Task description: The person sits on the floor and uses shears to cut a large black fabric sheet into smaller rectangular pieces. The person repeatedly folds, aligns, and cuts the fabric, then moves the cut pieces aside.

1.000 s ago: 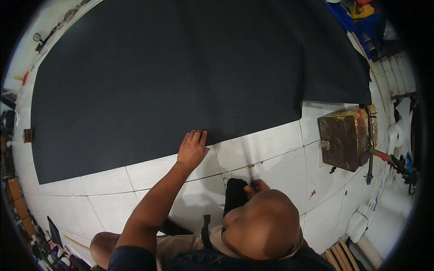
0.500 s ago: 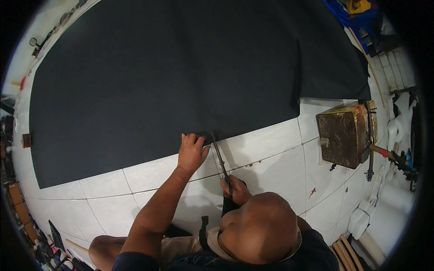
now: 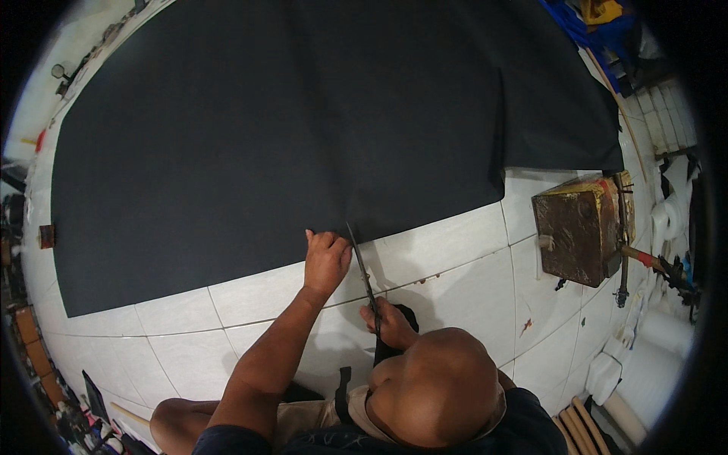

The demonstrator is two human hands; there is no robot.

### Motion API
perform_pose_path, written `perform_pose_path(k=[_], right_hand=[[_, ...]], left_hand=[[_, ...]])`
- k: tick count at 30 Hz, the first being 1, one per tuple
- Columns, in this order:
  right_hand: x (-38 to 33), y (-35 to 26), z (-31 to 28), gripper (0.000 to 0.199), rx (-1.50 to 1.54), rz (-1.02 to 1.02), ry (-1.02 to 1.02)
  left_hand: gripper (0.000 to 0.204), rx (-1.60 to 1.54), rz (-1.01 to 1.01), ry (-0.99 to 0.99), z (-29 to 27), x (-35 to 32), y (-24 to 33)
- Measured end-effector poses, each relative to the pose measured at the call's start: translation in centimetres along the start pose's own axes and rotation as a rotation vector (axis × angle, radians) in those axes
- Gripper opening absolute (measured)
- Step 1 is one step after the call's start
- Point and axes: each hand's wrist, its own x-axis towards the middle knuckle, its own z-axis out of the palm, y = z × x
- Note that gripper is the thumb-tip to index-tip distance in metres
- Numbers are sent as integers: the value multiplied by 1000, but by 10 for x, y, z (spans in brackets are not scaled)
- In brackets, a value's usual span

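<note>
A wide sheet of black material (image 3: 227,152) lies spread over the tiled floor, its near edge running up slantwise to the right. My left hand (image 3: 327,262) is at this edge, fingers bent over it and closed on the sheet. In my right hand (image 3: 396,324) is a pair of long dark scissors (image 3: 363,273), gripped by the handles. Their blades reach past the sheet's edge just right of my left fingers, with the tip over the black surface. How far the blades are apart cannot be made out.
A worn brown box-shaped block (image 3: 575,235) stands on the white tiles (image 3: 447,258) to the right, beside a metal bar. White foam rolls (image 3: 656,371) lie at the lower right. My bent knee (image 3: 182,425) is at the lower left, near assorted clutter.
My left hand has shifted slightly right and its fingers are more curled. The scissors have moved a little left, with the blades now close against the left fingers.
</note>
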Motion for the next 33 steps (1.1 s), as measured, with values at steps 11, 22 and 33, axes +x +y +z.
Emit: perform_pose_path(k=[11, 22, 33], right_hand=[[2, 1, 7, 35, -33, -46, 95], [45, -27, 2, 54, -141, -153, 152], [56, -72, -10, 59, -191, -61, 120]], left_hand=[[4, -15, 8, 16, 2, -1, -4], [5, -130, 2, 7, -2, -2, -8], [31, -19, 109, -134, -14, -8, -18]])
